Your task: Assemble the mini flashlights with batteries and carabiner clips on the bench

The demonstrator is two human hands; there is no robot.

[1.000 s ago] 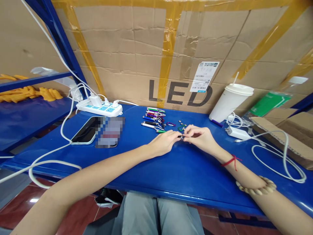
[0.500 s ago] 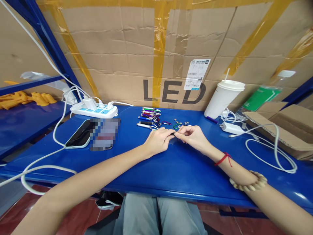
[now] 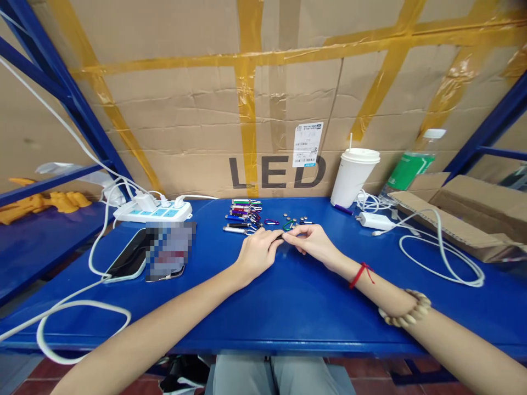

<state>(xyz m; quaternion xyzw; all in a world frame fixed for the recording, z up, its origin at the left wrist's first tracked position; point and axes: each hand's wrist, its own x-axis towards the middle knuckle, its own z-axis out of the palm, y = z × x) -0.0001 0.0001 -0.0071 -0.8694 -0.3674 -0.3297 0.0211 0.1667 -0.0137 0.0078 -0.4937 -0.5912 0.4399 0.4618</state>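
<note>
My left hand [image 3: 257, 253] and my right hand [image 3: 312, 244] meet above the table with fingertips pinched. Between them is a small dark piece [image 3: 281, 237], mostly covered by the fingers; its kind I cannot make out. Just beyond my left hand lies a row of slim metal keychain flashlights in several colours, among them a silver flashlight [image 3: 234, 230] and a green flashlight [image 3: 242, 202], with small clips at their ends. Past my right hand are a loose purple carabiner [image 3: 272, 222], a green carabiner [image 3: 288, 225] and several small round button-like pieces [image 3: 285, 215].
At left, a white power strip [image 3: 154, 213] with cables stands behind two phones, one a black-screened phone [image 3: 130, 255]. A lidded white cup [image 3: 354, 176], a green-labelled bottle [image 3: 411, 167], a charger [image 3: 375, 221] and an open cardboard box [image 3: 486, 214] stand right. A large carton [image 3: 185, 120] backs the table.
The view has tilted up and shifted slightly right, so things sit lower and further left. Both hands stay together at the small dark piece, with only slight finger movement.
</note>
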